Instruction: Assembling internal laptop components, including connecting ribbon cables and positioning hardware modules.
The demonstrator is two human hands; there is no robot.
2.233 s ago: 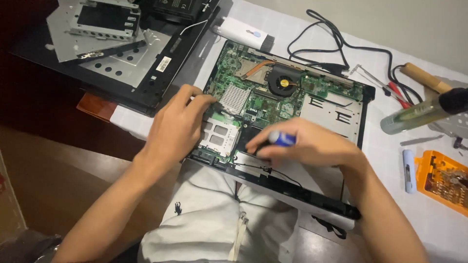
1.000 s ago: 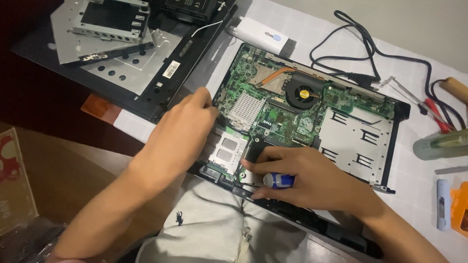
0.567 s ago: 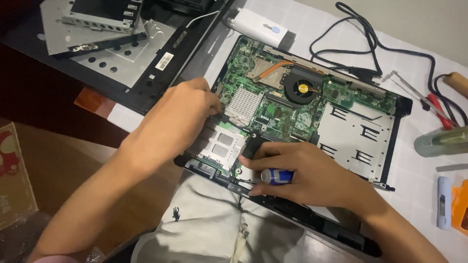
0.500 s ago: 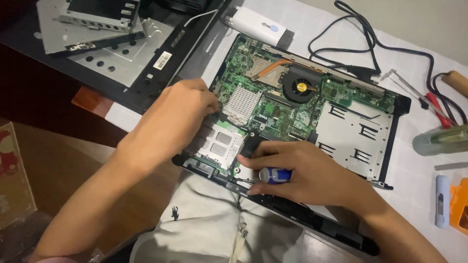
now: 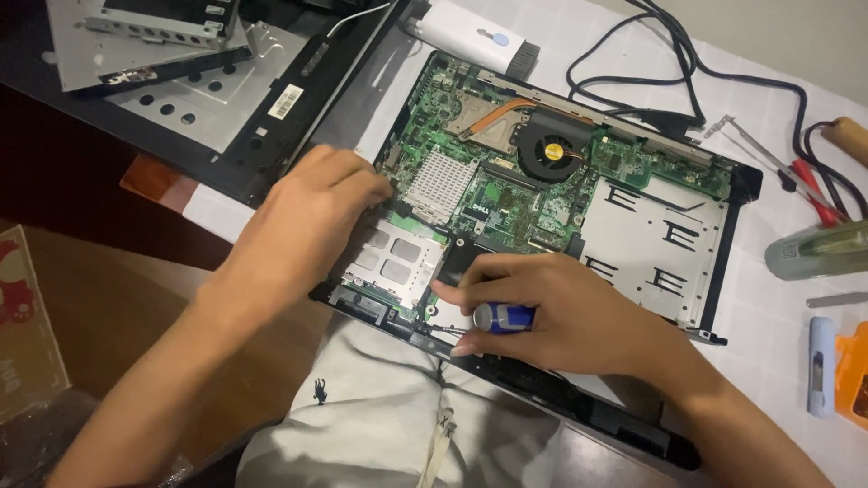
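While the opened laptop [image 5: 561,194] lies flat on the white table [image 5: 778,316] with its green circuit board showing, both hands rest on its near side. The right hand [image 5: 542,312] is curled tight around a small screwdriver with a blue and silver handle [image 5: 504,317]. Its fingers are bent in close, and the tool's tip points down at the laptop's front edge, hidden under the fingers. The left hand [image 5: 303,221] is half open and holds nothing. Its fingers bend down and press on the left edge of the board, just beside the silver card slot [image 5: 393,262]. A round black fan [image 5: 553,149] sits near the back of the board. A white box [image 5: 475,36] lies behind the laptop, and black cables [image 5: 687,72] curl beside it. Red-handled pliers [image 5: 814,190] lie far to the right.
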